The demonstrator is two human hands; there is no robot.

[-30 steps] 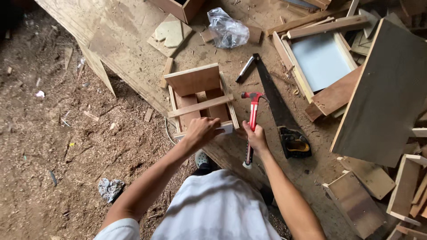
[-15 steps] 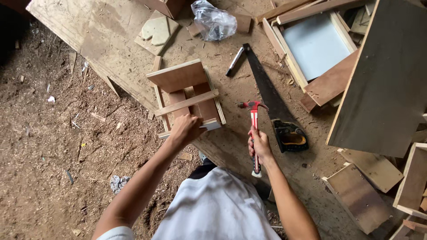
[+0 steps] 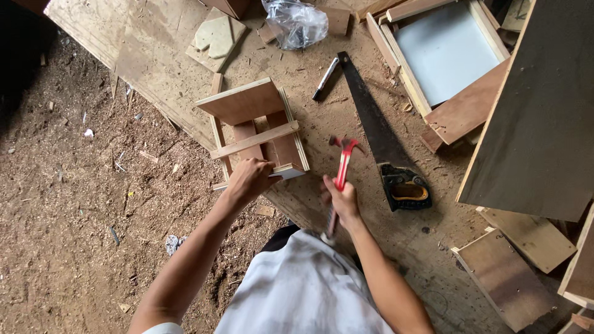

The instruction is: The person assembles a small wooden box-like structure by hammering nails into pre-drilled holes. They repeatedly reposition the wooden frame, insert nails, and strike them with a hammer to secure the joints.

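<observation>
A person's left hand closes its grip on the near edge of a small plywood frame, light, stiff and splintery-looking, lying on the sawdust-strewn plywood worktop. To its right, the right hand, wrist cocked, grips a red-handled claw hammer low on the handle, head raised, a handsaw just beside.

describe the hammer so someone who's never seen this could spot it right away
Start at the big plywood sheet on the sawdust floor, then find the long hand saw lying along it. The hammer is just left of the saw's black handle, gripped in the right hand. Its bright red handle and claw head set it apart from the bare wood around it.
</observation>
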